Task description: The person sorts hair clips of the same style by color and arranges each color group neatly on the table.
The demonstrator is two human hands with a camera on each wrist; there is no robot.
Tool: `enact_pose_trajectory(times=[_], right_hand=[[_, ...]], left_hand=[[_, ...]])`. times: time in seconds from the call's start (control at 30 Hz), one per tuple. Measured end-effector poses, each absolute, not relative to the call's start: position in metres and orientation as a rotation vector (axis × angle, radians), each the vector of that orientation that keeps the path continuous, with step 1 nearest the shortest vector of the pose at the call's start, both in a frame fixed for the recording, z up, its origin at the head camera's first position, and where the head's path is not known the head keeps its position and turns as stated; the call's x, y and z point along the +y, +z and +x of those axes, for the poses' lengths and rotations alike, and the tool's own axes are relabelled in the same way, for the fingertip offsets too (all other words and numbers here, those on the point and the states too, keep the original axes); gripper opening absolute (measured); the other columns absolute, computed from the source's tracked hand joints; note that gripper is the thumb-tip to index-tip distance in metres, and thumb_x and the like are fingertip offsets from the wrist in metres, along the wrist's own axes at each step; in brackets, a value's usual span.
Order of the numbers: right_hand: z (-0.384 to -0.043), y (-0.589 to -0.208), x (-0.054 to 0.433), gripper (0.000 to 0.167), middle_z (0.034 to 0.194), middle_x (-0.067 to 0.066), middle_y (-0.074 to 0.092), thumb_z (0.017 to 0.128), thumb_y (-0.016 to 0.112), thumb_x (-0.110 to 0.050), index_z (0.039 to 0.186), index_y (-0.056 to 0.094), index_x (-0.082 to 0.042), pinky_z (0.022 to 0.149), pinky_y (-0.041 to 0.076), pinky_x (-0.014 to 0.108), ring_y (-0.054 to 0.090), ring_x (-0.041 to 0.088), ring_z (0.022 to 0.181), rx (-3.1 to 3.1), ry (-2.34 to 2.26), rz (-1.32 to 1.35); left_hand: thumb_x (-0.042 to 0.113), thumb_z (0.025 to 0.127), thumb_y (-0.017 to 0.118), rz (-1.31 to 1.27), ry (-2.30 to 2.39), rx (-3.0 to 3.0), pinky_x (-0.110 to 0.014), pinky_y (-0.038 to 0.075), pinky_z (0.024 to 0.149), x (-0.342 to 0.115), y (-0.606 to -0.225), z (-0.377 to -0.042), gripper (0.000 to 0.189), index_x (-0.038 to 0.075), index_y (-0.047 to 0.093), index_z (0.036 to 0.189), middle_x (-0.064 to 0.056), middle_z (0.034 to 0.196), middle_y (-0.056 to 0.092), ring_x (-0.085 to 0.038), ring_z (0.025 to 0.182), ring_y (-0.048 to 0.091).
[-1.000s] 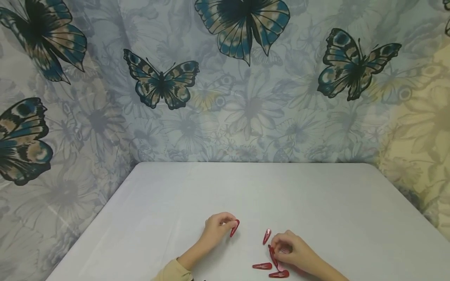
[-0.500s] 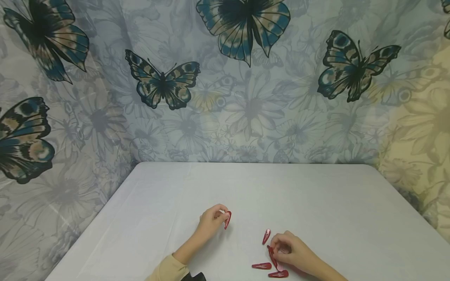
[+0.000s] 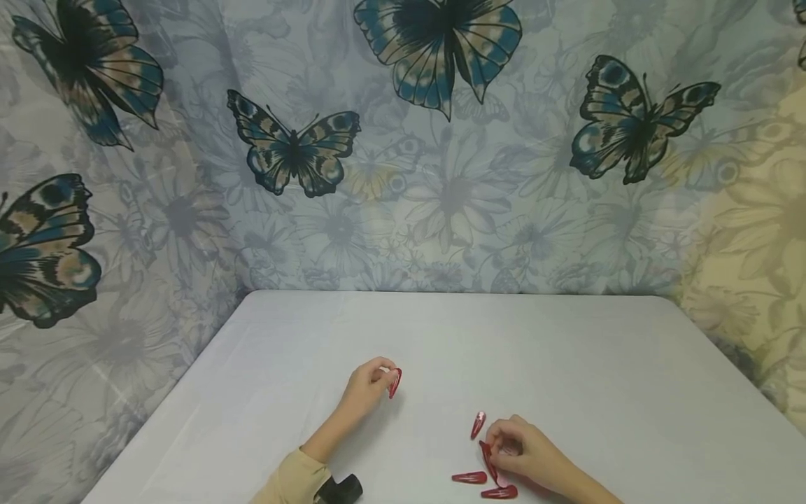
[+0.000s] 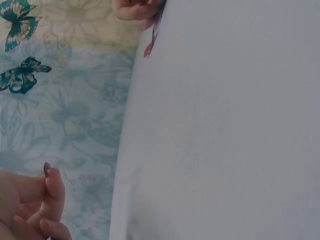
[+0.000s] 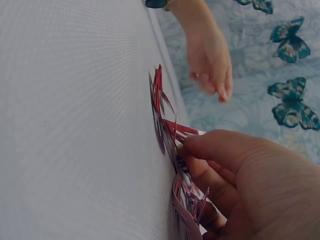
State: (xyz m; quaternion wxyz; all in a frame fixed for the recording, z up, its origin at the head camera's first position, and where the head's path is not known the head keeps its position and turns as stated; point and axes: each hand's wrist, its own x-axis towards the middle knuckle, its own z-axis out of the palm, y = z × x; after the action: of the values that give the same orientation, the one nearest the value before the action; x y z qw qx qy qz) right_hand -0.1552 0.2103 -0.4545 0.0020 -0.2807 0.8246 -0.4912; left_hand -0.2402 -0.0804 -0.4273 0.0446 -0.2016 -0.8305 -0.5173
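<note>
Between thumb and fingertips, my left hand [image 3: 364, 390] pinches a red snap hair clip [image 3: 395, 383], raised over the white table left of the other clips. My right hand [image 3: 527, 451] stays low at a small group of clips, its thumb and finger pinching a dark red hair clip [image 3: 488, 456]. Near it lie one red clip [image 3: 478, 425] behind, another [image 3: 469, 478] to the left and a third [image 3: 499, 493] in front. Pinkish clips [image 5: 186, 212] show under the right fingers in the right wrist view. The palm hides part of the group.
The white table [image 3: 283, 336] reaches back to a butterfly-print cloth [image 3: 453, 245] that hangs behind and at both sides. A black wrist-worn device [image 3: 345, 488] sticks out at the left sleeve [image 3: 292, 479].
My left hand has moved left and away from me with its red hair clip, off from the group. The right hand has stayed in place at the clips.
</note>
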Motion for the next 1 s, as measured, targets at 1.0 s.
enact_pose_trajectory(times=[1.0], right_hand=[[-0.153,-0.454,0.210,0.015,0.077,-0.006,0.048,0.076,0.068,-0.010,0.083,0.057,-0.016,0.056,0.036,0.025,0.042,0.013,0.069,2.577,-1.564,-0.888]], left_hand=[[0.013,0.082,0.063,-0.223,-1.826,-2.565,-0.038,0.039,0.075,-0.119,-0.417,-0.267,0.018,-0.001,0.065,0.093,-0.007,0.080,0.066,-0.018,0.081,0.059]])
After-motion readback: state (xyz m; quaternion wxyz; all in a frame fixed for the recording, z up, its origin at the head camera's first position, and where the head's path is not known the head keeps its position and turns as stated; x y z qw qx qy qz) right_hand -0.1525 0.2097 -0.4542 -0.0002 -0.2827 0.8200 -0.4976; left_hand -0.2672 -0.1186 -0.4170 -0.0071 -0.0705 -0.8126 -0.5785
